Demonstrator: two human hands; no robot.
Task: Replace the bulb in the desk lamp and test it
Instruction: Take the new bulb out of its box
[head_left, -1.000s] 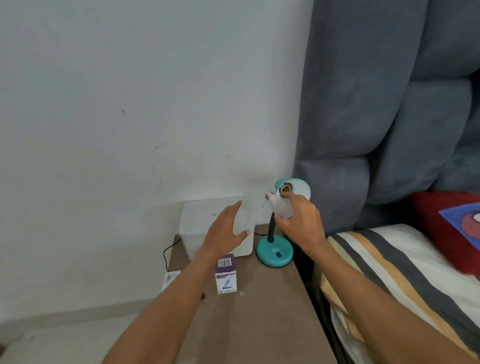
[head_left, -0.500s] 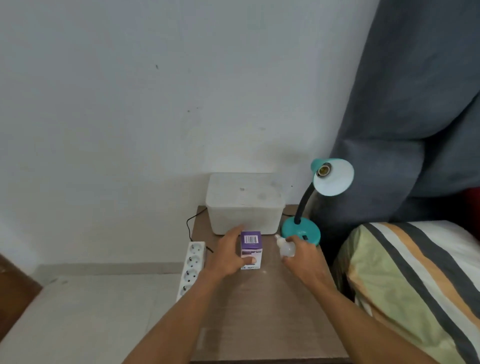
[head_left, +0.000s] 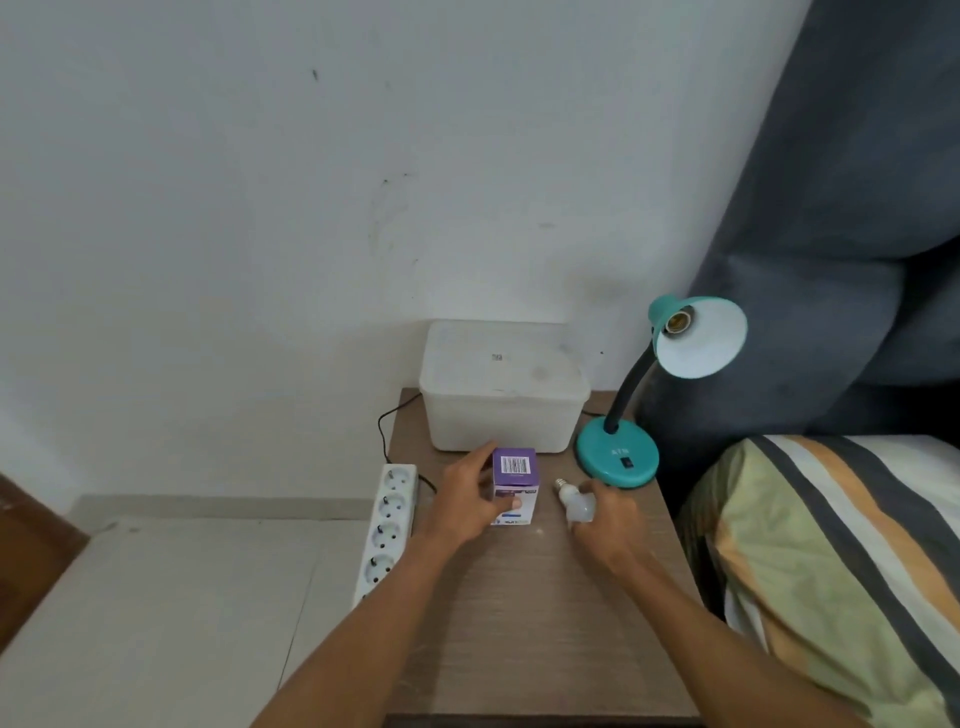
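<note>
A teal desk lamp (head_left: 618, 460) stands at the back right of the wooden bedside table (head_left: 530, 623). Its shade (head_left: 701, 338) tilts toward me and the brass socket inside holds no bulb. My right hand (head_left: 608, 519) holds a white bulb (head_left: 576, 504) low over the table, in front of the lamp base, screw cap pointing left and away. My left hand (head_left: 467, 499) grips a small purple and white bulb box (head_left: 514, 486) that stands upright on the table.
A white lidded plastic box (head_left: 501, 387) sits against the wall behind the bulb box. A white power strip (head_left: 387, 525) hangs along the table's left edge with a black cord. A striped bed (head_left: 831, 561) and grey padded headboard (head_left: 831, 208) lie right.
My right hand took the bulb away from the lamp socket and brought it down to the table. My left hand dropped onto the purple box and closed on it. The view widened.
</note>
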